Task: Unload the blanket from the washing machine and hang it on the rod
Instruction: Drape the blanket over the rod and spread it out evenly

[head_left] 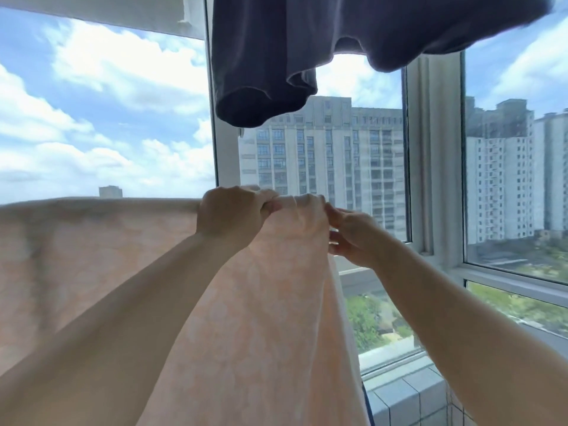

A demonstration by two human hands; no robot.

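Both hands' grip bunches blanket [270, 302] before window [436, 186].

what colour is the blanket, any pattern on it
The blanket is pale peach-pink with a faint lighter blotchy pattern, seen in the head view.

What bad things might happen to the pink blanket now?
The blanket looks bunched at its right end, where the left hand grips it and the right hand pinches its edge. Left bunched, that part may dry slowly. If both hands let go before it sits evenly, it could slide off. The dark garment above might brush it.
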